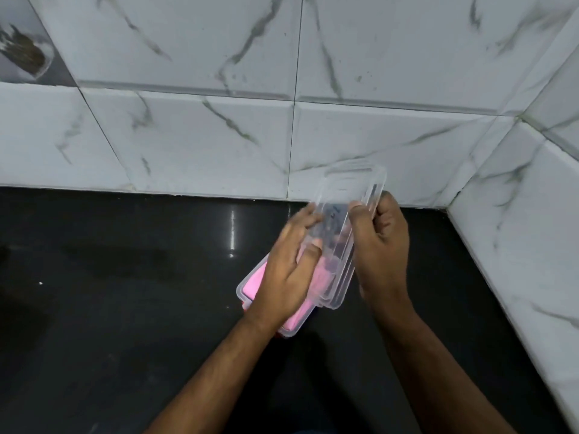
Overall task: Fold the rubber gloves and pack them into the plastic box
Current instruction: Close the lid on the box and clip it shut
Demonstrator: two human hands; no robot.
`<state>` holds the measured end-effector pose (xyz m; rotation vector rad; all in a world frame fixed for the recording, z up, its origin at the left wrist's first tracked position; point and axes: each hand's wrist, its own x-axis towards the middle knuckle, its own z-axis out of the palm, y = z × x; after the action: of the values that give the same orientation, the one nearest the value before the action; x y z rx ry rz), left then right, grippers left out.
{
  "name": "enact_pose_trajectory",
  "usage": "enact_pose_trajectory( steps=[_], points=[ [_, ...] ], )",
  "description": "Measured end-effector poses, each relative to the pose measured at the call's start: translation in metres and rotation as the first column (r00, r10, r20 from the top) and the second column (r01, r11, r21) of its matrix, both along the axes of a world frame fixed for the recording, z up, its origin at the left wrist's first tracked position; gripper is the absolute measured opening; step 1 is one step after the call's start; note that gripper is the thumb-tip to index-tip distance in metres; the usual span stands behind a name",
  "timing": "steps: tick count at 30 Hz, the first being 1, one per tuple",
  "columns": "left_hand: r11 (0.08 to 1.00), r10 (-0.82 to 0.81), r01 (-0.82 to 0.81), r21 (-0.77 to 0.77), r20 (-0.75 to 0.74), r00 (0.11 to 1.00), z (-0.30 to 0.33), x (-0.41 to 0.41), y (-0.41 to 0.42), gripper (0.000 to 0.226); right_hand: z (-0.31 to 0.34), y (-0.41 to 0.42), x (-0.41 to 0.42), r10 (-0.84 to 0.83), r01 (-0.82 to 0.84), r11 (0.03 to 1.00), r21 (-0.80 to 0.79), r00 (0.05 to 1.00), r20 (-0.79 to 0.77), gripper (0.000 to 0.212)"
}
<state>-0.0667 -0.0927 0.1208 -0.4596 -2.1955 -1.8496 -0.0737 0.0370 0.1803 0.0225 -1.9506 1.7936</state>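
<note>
A clear plastic box [247,285] rests on the black countertop, with folded pink rubber gloves [256,285] inside it. My left hand [289,270] lies flat over the gloves in the box, fingers spread. A clear plastic lid [347,220] is tilted up over the far part of the box, its near edge low by the box's right side. My right hand [380,245] grips the lid's right edge, thumb on top. Most of the gloves are hidden under my left hand and the lid.
The black glossy countertop [125,292] runs to a white marble-patterned tiled wall [219,136] at the back and another tiled wall [517,230] on the right, forming a corner. A small red part [243,306] shows at the box's lower edge.
</note>
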Motion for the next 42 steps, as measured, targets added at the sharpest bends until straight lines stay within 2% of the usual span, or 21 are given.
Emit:
enact_pose_trajectory(
  steps=[2, 4, 6, 7, 9, 12, 16, 19, 21, 22, 25, 27, 30, 33, 34, 37, 40, 42],
  points=[
    [0.983, 0.139, -0.127, -0.132, 0.089, 0.986, -0.004, -0.013, -0.017, 0.046, -0.009, -0.01, 0.002, 0.032, -0.029, 0.998, -0.059, 0.998, 0.05, 0.027],
    [0.973, 0.176, -0.139, -0.183, 0.208, 0.962, -0.013, -0.025, -0.034, 0.043, -0.029, -0.018, 0.005, 0.034, -0.023, 0.997, -0.072, 0.988, 0.149, 0.025],
    [0.951, 0.241, -0.176, -0.253, 0.256, 0.936, -0.021, -0.036, -0.047, 0.044, -0.052, -0.021, 0.01, 0.018, 0.007, 0.995, -0.103, 0.97, 0.243, 0.02],
    [0.932, 0.279, -0.204, -0.301, 0.233, 0.932, -0.025, -0.04, -0.053, 0.044, -0.063, -0.021, 0.011, 0.01, 0.019, 0.995, -0.095, 0.956, 0.293, 0.017],
    [0.883, 0.307, -0.225, -0.411, 0.146, 0.94, -0.031, -0.046, -0.061, 0.034, -0.085, -0.016, 0.013, -0.011, -0.001, 1.0, 0.028, 0.905, 0.425, 0.017],
    [0.772, 0.32, -0.206, -0.601, 0.088, 0.943, -0.043, -0.047, -0.06, 0.024, -0.107, -0.008, 0.018, -0.007, -0.138, 0.974, 0.18, 0.776, 0.631, 0.025],
    [0.646, 0.367, -0.197, -0.738, 0.074, 0.927, -0.059, -0.04, -0.049, 0.026, -0.116, -0.004, 0.022, -0.074, -0.245, 0.911, 0.332, 0.694, 0.716, 0.033],
    [0.578, 0.414, -0.224, -0.785, 0.046, 0.909, -0.063, -0.038, -0.044, 0.027, -0.12, -0.005, 0.018, -0.076, -0.298, 0.893, 0.337, 0.638, 0.766, 0.056],
    [0.511, 0.433, -0.222, -0.83, 0.025, 0.901, -0.063, -0.04, -0.043, 0.026, -0.121, -0.005, 0.017, -0.051, -0.326, 0.896, 0.302, 0.599, 0.799, 0.062],
    [0.506, 0.431, -0.21, -0.836, 0.035, 0.902, -0.063, -0.044, -0.045, 0.025, -0.122, -0.005, 0.015, -0.039, -0.331, 0.899, 0.286, 0.591, 0.806, 0.062],
    [0.614, 0.384, -0.105, -0.782, 0.181, 0.905, -0.068, -0.055, -0.052, 0.024, -0.124, -0.005, 0.009, -0.031, -0.336, 0.899, 0.283, 0.594, 0.804, 0.063],
    [0.639, 0.358, -0.022, -0.769, 0.273, 0.893, -0.072, -0.06, -0.055, 0.026, -0.126, -0.005, 0.005, -0.051, -0.331, 0.894, 0.303, 0.596, 0.802, 0.061],
    [0.631, 0.338, 0.028, -0.776, 0.307, 0.89, -0.073, -0.07, -0.056, 0.034, -0.131, -0.005, 0.005, -0.105, -0.318, 0.87, 0.377, 0.627, 0.772, 0.05],
    [0.549, 0.29, 0.112, -0.828, 0.315, 0.903, -0.072, -0.076, -0.058, 0.036, -0.137, -0.004, 0.003, -0.144, -0.279, 0.858, 0.432, 0.676, 0.723, 0.036],
    [0.551, 0.266, 0.146, -0.822, 0.339, 0.902, -0.073, -0.076, -0.059, 0.033, -0.138, -0.001, 0.001, -0.156, -0.262, 0.861, 0.436, 0.679, 0.717, 0.034],
    [0.645, 0.183, 0.252, -0.722, 0.465, 0.866, -0.076, -0.071, -0.06, 0.034, -0.141, 0.012, -0.009, -0.189, -0.253, 0.852, 0.458, 0.668, 0.72, 0.033],
    [0.785, 0.135, 0.317, -0.532, 0.646, 0.751, -0.074, -0.063, -0.059, 0.036, -0.144, 0.028, -0.017, -0.151, -0.305, 0.85, 0.431, 0.641, 0.752, 0.034],
    [0.817, 0.082, 0.359, -0.451, 0.707, 0.702, -0.073, -0.06, -0.06, 0.037, -0.146, 0.036, -0.024, -0.136, -0.341, 0.84, 0.421, 0.619, 0.773, 0.035]
  ],
)
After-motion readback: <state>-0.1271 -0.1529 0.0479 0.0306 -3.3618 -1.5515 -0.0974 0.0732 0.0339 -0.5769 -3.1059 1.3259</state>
